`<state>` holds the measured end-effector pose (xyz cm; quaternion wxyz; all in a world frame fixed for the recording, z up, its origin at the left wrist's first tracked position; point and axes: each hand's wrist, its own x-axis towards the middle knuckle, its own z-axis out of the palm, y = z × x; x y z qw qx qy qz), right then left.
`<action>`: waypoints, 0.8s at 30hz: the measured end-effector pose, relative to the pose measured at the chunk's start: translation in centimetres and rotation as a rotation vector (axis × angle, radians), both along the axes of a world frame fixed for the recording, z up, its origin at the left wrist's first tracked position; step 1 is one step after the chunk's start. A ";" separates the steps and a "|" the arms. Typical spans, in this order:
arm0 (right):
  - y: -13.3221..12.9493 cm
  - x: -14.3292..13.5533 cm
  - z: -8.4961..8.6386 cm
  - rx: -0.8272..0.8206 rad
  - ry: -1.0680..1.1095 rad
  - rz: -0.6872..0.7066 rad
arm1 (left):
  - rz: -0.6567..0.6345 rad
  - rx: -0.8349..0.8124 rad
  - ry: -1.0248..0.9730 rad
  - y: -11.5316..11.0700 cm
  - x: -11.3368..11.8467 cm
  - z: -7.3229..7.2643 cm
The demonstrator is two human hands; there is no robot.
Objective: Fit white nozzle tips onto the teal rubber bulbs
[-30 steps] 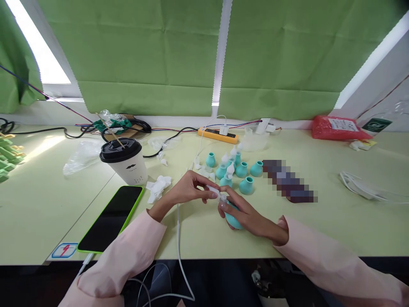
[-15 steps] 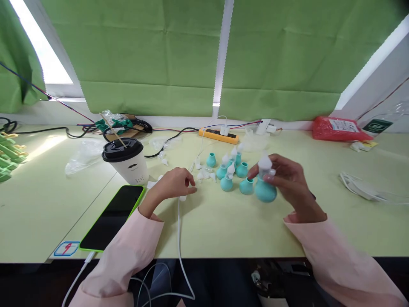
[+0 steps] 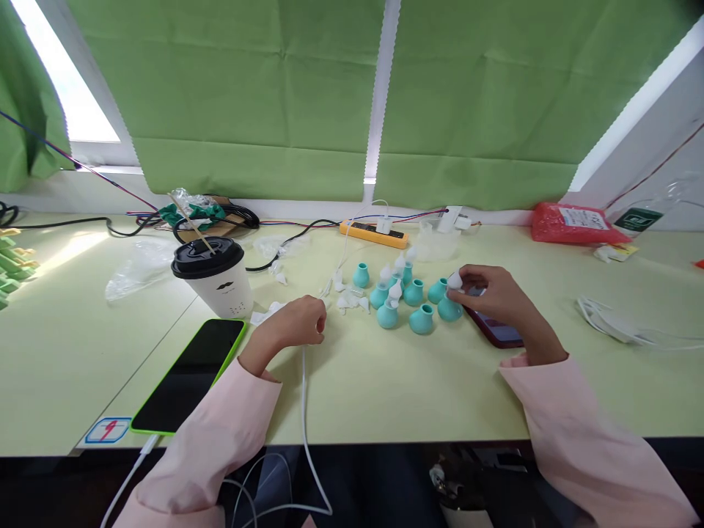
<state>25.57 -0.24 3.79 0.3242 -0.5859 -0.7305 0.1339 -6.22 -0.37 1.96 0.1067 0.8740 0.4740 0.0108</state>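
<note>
My right hand (image 3: 490, 295) pinches the white pointed tip of a teal bulb nasal aspirator (image 3: 449, 308), which stands upright at the right of the group. My left hand (image 3: 300, 320) hangs over the table above a white cable (image 3: 304, 389), its fingers curled; whether anything is inside them is hidden. Between the hands stand several open-necked teal bulbs, among them a front one (image 3: 421, 320) and a back one (image 3: 361, 275). Others carry clear necks and white tips, such as the front-left aspirator (image 3: 388, 314). Small white and clear parts (image 3: 352, 299) lie left of them.
Left of my left hand are a phone with a green edge (image 3: 190, 378) and a lidded paper cup (image 3: 217, 282). A dark red-edged phone (image 3: 498, 330) lies under my right hand. An orange power strip (image 3: 374, 234) and a red package (image 3: 575, 224) are at the back.
My right hand has moved the aspirator away from me and down among the other bulbs, uncovering the red-edged phone. My left hand has shifted slightly left and its fingers have curled in.
</note>
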 end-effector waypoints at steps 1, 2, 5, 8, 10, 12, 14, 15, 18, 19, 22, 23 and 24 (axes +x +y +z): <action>0.1 0.1 -0.2 -0.026 -0.030 0.000 | -0.010 0.025 -0.008 0.1 0.2 -0.2; 0.3 0.3 -0.4 -0.045 -0.059 -0.004 | -0.012 0.062 -0.018 0.2 0.5 -0.4; 0.6 0.5 -0.7 -0.065 -0.109 -0.022 | 0.028 0.218 -0.031 0.7 1.5 -1.2; 0.5 0.5 -0.6 -0.078 -0.130 -0.021 | 0.072 0.301 -0.012 1.1 2.3 -1.9; 0.4 0.3 -0.4 -0.069 -0.157 -0.035 | 0.106 0.313 -0.037 1.2 2.5 -2.2; 0.2 0.0 -0.2 -0.044 -0.193 -0.066 | 0.135 0.317 -0.076 1.3 2.6 -2.5; 0.0 -0.1 -0.1 -0.023 -0.228 -0.095 | 0.148 0.303 -0.095 1.3 2.8 -2.6; 0.0 -0.2 -0.1 -0.016 -0.245 -0.107 | 0.149 0.291 -0.099 1.3 2.9 -2.6; -0.1 -0.3 -0.2 -0.008 -0.292 -0.139 | 0.165 0.255 -0.105 1.3 3.3 -2.7; -0.1 -0.3 -0.3 -0.003 -0.302 -0.152 | 0.173 0.248 -0.105 1.3 3.4 -2.7; -0.2 -0.3 -0.2 0.045 -0.326 -0.178 | 0.193 0.242 -0.102 1.3 3.6 -2.8; -0.2 -0.4 -0.2 0.085 -0.337 -0.185 | 0.199 0.246 -0.110 1.3 3.6 -2.8; -0.3 -0.6 -0.1 0.146 -0.350 -0.194 | 0.202 0.252 -0.130 1.3 3.6 -2.7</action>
